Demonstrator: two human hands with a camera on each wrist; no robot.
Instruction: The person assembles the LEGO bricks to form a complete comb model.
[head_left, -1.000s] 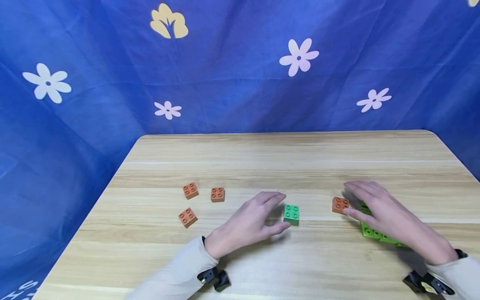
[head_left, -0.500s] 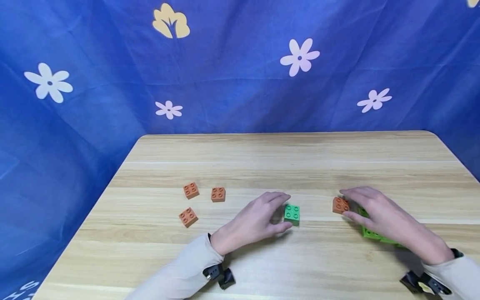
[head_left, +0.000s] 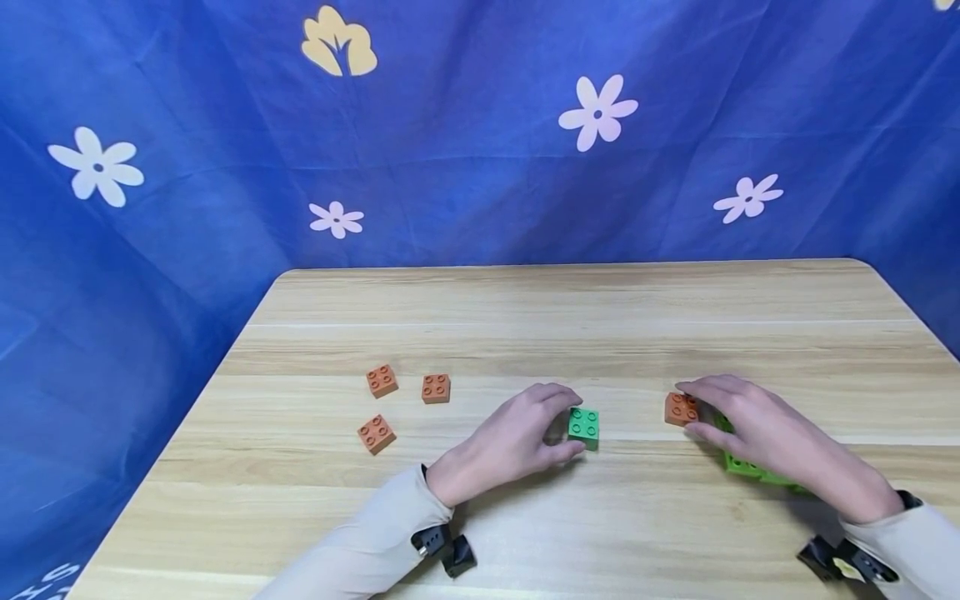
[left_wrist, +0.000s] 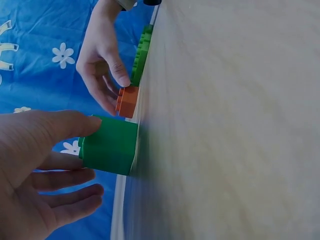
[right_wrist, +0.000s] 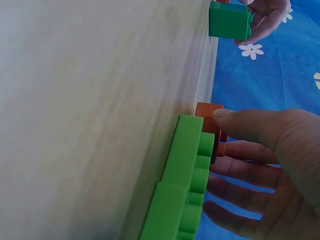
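My left hand (head_left: 517, 435) pinches a green toy building brick (head_left: 583, 427) between thumb and index finger, near mid-table. In the left wrist view the thumb lies on the near face of that green brick (left_wrist: 111, 145). The index fingertip is hidden behind it. My right hand (head_left: 757, 425) pinches an orange-brown brick (head_left: 680, 409), thumb on its near side and index finger on its far side. Beneath the right hand lies a row of light green bricks (head_left: 742, 465), partly covered. The right wrist view shows this light green row (right_wrist: 182, 155) close beside the orange-brown brick (right_wrist: 207, 112).
Three more orange-brown bricks lie apart on the left: a back one (head_left: 382, 381), one nearer the middle (head_left: 436, 388) and a front one (head_left: 376, 434). The wooden table (head_left: 525, 325) ends at a blue flowered cloth (head_left: 465, 167) behind it.
Both hands have closed in on their bricks. The left hand moved slightly right onto the green brick. The right index finger came down and left to the orange-brown brick. The bricks stayed in place.
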